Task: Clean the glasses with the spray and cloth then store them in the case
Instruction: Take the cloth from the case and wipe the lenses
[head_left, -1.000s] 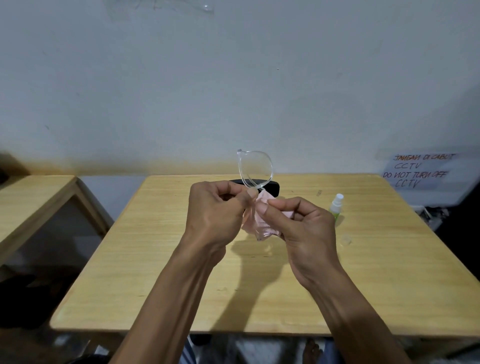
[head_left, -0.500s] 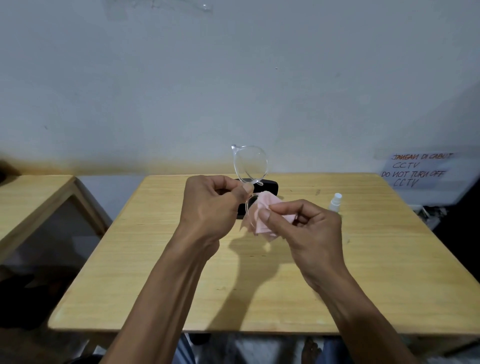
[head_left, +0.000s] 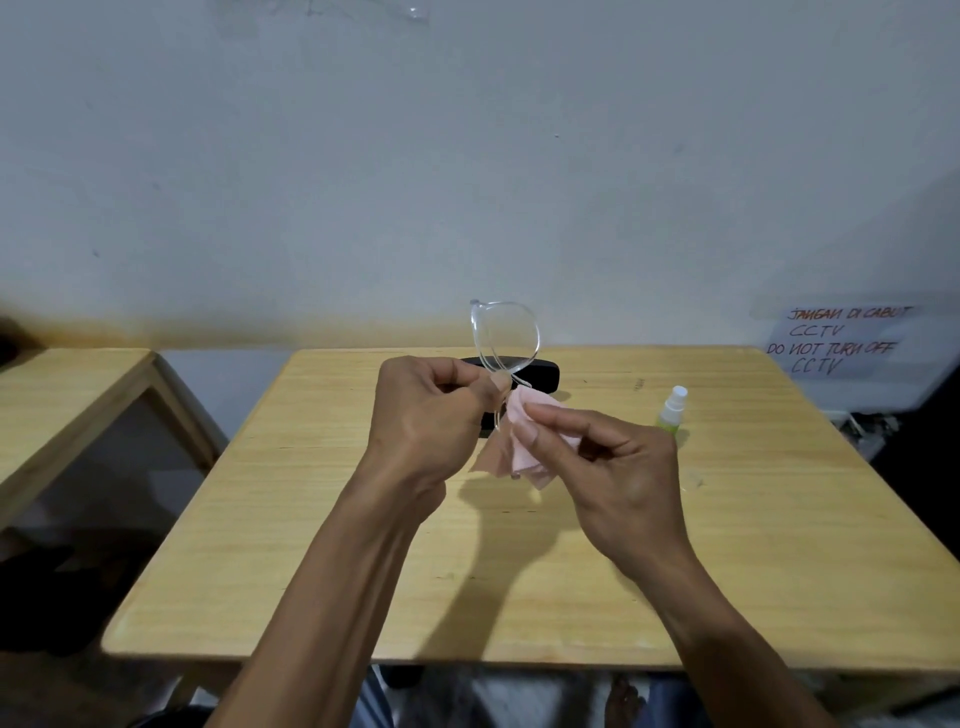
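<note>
Clear-framed glasses (head_left: 505, 336) stand on end above the wooden table (head_left: 519, 571), one lens pointing up. My left hand (head_left: 426, 421) pinches them near the bridge. My right hand (head_left: 613, 467) holds a pink cloth (head_left: 519, 441) wrapped around the lower lens, which is mostly hidden by the cloth. The black case (head_left: 543, 375) lies on the table behind my hands, partly covered by them. A small spray bottle (head_left: 671, 410) with a white cap and green label stands to the right of my right hand.
A second wooden table (head_left: 67, 405) stands to the left across a gap. A handwritten paper sign (head_left: 841, 340) hangs on the wall at the right. The white wall rises directly behind the table's far edge. Feet show under the near edge.
My left hand keeps its grip on the glasses, which tilted slightly. My right hand rubbed the pink cloth over the lower lens, shifting it a little.
</note>
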